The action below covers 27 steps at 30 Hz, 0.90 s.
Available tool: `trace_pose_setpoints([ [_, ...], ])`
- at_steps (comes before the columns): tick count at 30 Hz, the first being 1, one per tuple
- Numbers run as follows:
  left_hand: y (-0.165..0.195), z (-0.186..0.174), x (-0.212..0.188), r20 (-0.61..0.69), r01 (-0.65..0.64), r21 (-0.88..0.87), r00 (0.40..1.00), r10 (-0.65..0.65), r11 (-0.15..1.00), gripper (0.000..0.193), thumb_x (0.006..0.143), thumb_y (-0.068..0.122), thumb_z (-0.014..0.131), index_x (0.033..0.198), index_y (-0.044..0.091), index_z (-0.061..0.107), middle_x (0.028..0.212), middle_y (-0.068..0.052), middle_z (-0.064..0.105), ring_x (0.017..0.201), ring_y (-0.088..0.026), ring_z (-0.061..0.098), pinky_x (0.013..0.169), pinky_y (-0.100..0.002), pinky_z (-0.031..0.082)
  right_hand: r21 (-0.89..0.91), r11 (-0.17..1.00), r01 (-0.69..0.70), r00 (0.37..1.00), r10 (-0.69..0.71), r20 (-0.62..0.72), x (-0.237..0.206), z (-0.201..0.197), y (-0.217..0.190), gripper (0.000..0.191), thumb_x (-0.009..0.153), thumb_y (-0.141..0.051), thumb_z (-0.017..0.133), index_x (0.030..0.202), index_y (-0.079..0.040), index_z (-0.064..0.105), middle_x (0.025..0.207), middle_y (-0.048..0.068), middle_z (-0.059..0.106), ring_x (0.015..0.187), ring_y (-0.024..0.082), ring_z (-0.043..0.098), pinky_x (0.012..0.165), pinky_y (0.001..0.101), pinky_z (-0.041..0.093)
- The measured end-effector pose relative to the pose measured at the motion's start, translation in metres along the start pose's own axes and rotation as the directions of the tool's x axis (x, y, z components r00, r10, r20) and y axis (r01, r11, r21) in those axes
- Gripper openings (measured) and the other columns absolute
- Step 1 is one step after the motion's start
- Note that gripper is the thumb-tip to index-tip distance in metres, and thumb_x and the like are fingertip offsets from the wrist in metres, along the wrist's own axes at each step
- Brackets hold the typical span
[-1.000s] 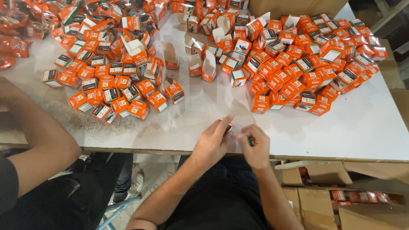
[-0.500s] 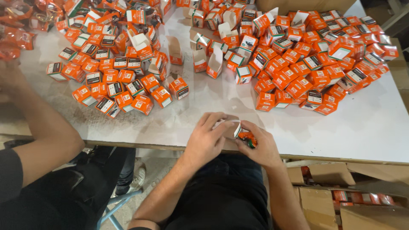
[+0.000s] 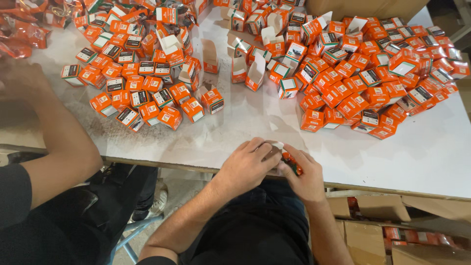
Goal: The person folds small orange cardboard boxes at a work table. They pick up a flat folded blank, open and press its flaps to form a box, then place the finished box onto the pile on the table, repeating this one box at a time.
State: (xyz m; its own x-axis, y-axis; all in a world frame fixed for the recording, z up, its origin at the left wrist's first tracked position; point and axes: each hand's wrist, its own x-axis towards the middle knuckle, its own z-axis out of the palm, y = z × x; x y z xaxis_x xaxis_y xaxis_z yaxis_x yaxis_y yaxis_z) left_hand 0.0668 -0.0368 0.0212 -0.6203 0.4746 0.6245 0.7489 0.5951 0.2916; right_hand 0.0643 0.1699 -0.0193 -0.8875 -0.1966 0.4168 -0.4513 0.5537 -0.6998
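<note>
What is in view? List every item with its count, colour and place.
small closed cardboard boxes: many, orange, heaped left and right on the table
open cardboard boxes: several, orange and white, table centre
white table: one, under the boxes
brown cartons: a few, below the table's right edge
co-worker's arm: one, far left
small orange item: one, between both hands
left hand: on the item
right hand: on the item

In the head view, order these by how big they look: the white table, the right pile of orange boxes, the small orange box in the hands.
1. White table, largest by far.
2. Right pile of orange boxes.
3. Small orange box in the left hand and right hand, partly hidden.
</note>
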Motion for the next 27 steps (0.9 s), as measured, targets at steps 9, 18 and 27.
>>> trace_pose_setpoints([
  [9, -0.011, 0.001, -0.015, 0.06, -0.07, -0.113, 0.995, 0.077, 0.991, 0.032, 0.078, 0.005, 0.069, 0.11, 0.002, 0.065, 0.114, -0.011, 0.062, 0.108, -0.031, 0.061, 0.092, -0.04, 0.055, 0.004, 0.992, -0.123, 0.99, 0.123, -0.067, 0.005, 0.0, -0.005, 0.031, 0.088, -0.01, 0.072, 0.118, -0.004, 0.07, 0.099, 0.016, 0.075, 0.089, 0.028, 0.074, 0.078, 0.0345, 0.057],
  [18, -0.014, 0.021, -0.035, -0.205, 0.058, -0.006, 0.977, -0.058, 0.998, 0.03, 0.072, 0.01, 0.079, 0.098, 0.001, 0.07, 0.114, -0.011, 0.064, 0.109, -0.03, 0.063, 0.091, -0.044, 0.055, 0.038, 0.988, -0.152, 0.986, 0.154, -0.063, 0.008, 0.002, -0.002, 0.013, 0.094, -0.013, 0.068, 0.102, -0.002, 0.069, 0.086, 0.016, 0.074, 0.076, 0.028, 0.073, 0.07, 0.0346, 0.055],
  [27, -0.013, 0.04, -0.026, -0.147, 0.126, -0.143, 0.978, -0.147, 0.982, 0.046, 0.08, 0.012, 0.085, 0.114, 0.003, 0.056, 0.127, -0.016, 0.066, 0.115, -0.036, 0.066, 0.094, -0.045, 0.058, -0.187, 0.975, -0.121, 0.992, 0.125, 0.006, 0.006, 0.013, 0.024, 0.027, 0.1, -0.019, 0.066, 0.081, -0.001, 0.059, 0.069, 0.019, 0.063, 0.065, 0.036, 0.061, 0.059, 0.0433, 0.046],
])
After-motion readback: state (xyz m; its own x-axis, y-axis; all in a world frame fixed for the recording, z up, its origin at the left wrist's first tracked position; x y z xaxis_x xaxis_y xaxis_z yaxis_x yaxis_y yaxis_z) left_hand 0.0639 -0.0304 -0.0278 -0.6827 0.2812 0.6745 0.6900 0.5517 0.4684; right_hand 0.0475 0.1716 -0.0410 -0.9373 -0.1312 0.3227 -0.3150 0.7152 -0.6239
